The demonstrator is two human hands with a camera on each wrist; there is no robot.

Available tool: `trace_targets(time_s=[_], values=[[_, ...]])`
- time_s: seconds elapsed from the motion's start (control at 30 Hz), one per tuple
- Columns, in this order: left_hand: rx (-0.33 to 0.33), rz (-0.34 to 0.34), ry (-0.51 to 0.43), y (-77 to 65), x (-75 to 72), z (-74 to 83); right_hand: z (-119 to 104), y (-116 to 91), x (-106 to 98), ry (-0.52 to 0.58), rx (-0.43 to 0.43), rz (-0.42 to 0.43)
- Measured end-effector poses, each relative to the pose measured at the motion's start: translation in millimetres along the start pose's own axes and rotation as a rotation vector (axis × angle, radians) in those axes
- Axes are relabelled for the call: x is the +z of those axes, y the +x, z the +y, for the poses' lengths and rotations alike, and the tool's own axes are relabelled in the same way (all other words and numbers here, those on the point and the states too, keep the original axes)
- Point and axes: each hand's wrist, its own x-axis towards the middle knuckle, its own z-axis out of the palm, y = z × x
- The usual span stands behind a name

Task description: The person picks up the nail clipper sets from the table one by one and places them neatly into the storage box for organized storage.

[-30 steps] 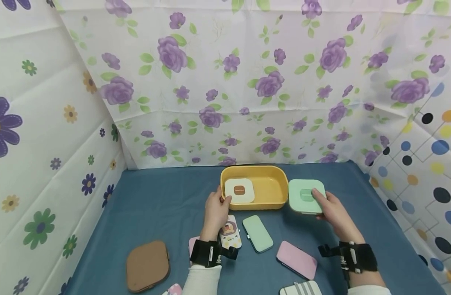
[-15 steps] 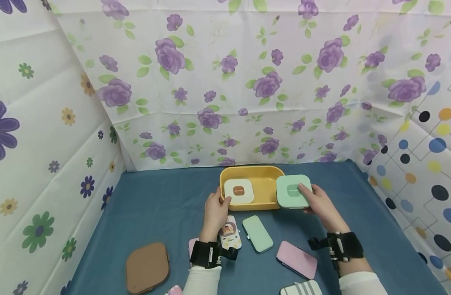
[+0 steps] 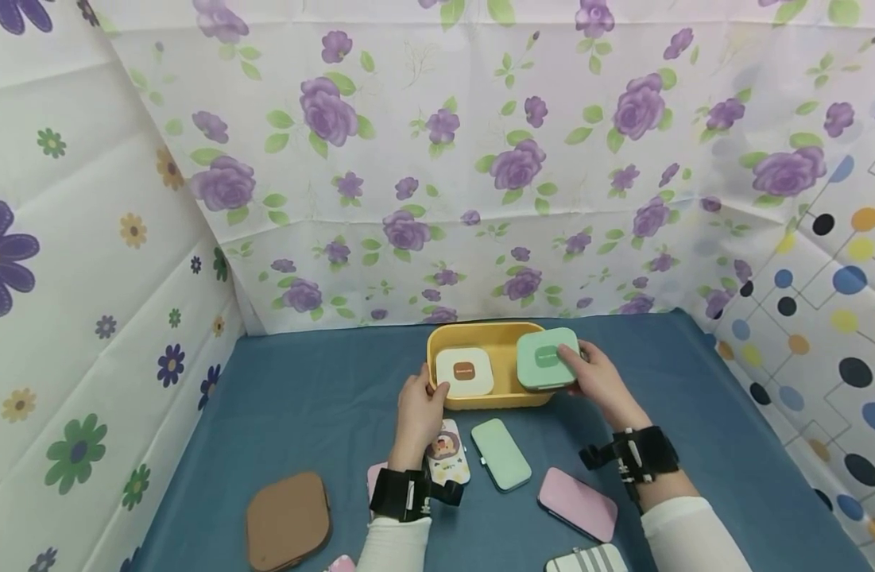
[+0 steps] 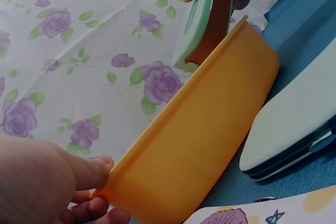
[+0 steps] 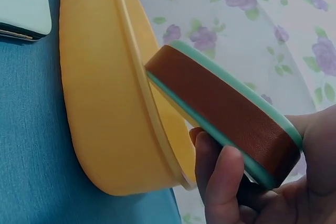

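Observation:
A yellow plastic bin (image 3: 497, 401) stands at the far middle of the cloth. A white square case (image 3: 446, 383) with a brown label lies inside its left part. My left hand (image 3: 417, 413) pinches the bin's left rim between thumb and fingers. With the thumb on top and fingers beneath, my right hand (image 3: 609, 385) grips a mint green square case (image 3: 533, 369) over the bin's right end. In the right wrist view the case's brown side band (image 5: 215, 111) shows, its lower end tilted in past the bin's rim.
In front of the bin lie a cartoon-print case (image 3: 447, 461), a light green case (image 3: 501, 454) and a pink case (image 3: 577, 504). A brown case (image 3: 288, 520) is at left, a striped case (image 3: 587, 560) near the front. A flowered sheet (image 3: 380, 159) hangs behind.
My right hand has carried the mint green case leftward, from beside the bin to over its right end. My left hand has stayed on the bin's rim.

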Motion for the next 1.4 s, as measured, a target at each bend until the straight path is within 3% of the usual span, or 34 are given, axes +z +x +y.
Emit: trace_targets(time_s=[0.37,0.77,1.4], values=[[-0.013,0.005,0.001,0.3,1.5,2.0,-4.6,4.5,13.2,-0.036,-0.035,-0.001],[-0.02,0.003,0.003,1.2,1.0,1.3,-9.1,11.6,31.2,-0.283,-0.093,0.039],[-0.012,0.012,0.004,2.0,2.9,1.6,-13.5,25.3,42.7,-0.503,-0.124,0.051]])
